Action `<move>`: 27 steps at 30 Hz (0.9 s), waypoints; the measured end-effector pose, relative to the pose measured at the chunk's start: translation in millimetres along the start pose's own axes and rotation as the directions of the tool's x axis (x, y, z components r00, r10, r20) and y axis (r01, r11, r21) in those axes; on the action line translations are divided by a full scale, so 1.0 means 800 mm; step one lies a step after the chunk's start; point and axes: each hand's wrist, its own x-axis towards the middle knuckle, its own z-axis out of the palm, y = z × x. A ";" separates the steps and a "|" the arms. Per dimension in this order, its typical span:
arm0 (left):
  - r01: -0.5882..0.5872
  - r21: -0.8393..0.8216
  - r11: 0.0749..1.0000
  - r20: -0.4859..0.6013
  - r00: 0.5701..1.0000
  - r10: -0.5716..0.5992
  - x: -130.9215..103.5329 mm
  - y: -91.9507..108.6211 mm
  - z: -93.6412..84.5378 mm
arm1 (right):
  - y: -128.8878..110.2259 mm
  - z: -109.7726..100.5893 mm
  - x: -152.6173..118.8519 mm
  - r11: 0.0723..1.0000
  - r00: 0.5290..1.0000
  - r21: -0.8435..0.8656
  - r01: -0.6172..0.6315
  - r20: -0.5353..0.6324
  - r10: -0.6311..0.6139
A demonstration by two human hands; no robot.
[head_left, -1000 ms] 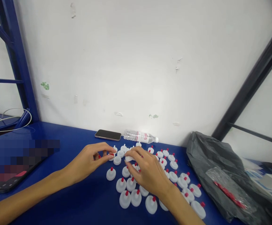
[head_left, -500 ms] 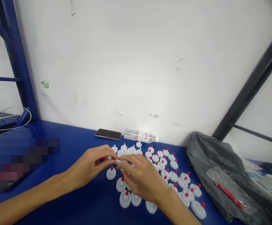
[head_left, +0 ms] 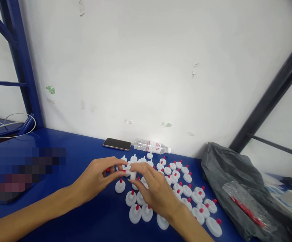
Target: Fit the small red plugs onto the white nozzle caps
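Above the blue table, my right hand (head_left: 153,188) grips a white round nozzle lid (head_left: 133,175) by its edges, between thumb and fingers. The lid is turned on its side, its spout end toward my left hand (head_left: 99,174). A small red cap (head_left: 124,171) is pinched between my left thumb and fingertips, at the spout end of that lid. Whether the cap is seated on the spout I cannot tell. Around and beneath my hands stand several lids with red caps, such as a capped lid (head_left: 120,186) near my left fingers. Behind my fingertips are uncapped white lids (head_left: 150,155).
A phone (head_left: 117,144) and a clear plastic bottle (head_left: 151,146) lie along the wall. At right, a dark grey plastic bag (head_left: 218,168) carries a clear bag of red caps (head_left: 249,210). Blue metal frame posts (head_left: 26,60) rise at left.
My right fingers have opened wider around the lid, which now shows edge-on between them. My left hand keeps its pinch on the red cap. The view has shifted slightly.
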 end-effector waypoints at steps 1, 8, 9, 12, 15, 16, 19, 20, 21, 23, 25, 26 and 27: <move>-0.025 0.036 0.999 -0.009 1.000 0.026 0.000 -0.003 0.000 | 0.001 0.000 0.000 1.000 1.000 -0.006 0.005 -0.016 -0.005; -0.209 0.163 0.964 0.141 0.972 0.187 -0.008 -0.013 0.002 | -0.001 0.001 0.000 0.993 0.986 -0.067 0.098 -0.130 -0.107; -0.215 0.165 0.963 0.150 0.970 0.191 -0.010 -0.013 0.002 | -0.002 0.001 0.000 0.992 0.984 -0.067 0.107 -0.135 -0.115; -0.233 0.172 0.957 0.174 0.963 0.203 -0.012 -0.010 0.001 | -0.003 0.001 0.000 0.990 0.983 -0.061 0.124 -0.129 -0.131; -0.266 0.189 0.945 0.183 0.955 0.232 -0.013 -0.009 0.000 | -0.003 0.003 -0.001 0.993 0.987 -0.036 0.108 -0.115 -0.112; -0.277 0.201 0.939 0.187 0.952 0.241 -0.012 -0.010 0.000 | -0.002 0.004 -0.001 0.994 0.988 -0.031 0.102 -0.110 -0.105; -0.304 0.229 0.925 0.213 0.943 0.257 -0.013 -0.012 0.000 | 0.000 0.008 -0.003 0.995 0.991 -0.030 0.091 -0.100 -0.094; -0.307 0.229 0.924 0.216 0.941 0.259 -0.013 -0.012 0.000 | 0.000 0.009 -0.003 0.995 0.991 -0.030 0.091 -0.099 -0.094; -0.308 0.223 0.925 0.215 0.941 0.262 -0.013 -0.011 0.000 | 0.000 0.011 -0.003 0.995 0.991 -0.028 0.092 -0.098 -0.094; -0.306 0.201 0.930 0.206 0.942 0.266 -0.013 -0.008 0.000 | 0.000 0.012 -0.004 0.995 0.990 -0.024 0.096 -0.100 -0.098; -0.299 0.175 0.938 0.196 0.944 0.264 -0.013 -0.004 0.000 | -0.002 0.012 -0.004 0.993 0.988 -0.026 0.111 -0.104 -0.113; -0.295 0.161 0.942 0.193 0.945 0.264 -0.012 -0.003 0.000 | -0.002 0.011 -0.004 0.993 0.987 -0.030 0.117 -0.107 -0.120; -0.293 0.150 0.944 0.190 0.946 0.264 -0.013 -0.001 -0.001 | -0.002 0.011 -0.005 0.991 0.986 -0.036 0.126 -0.110 -0.129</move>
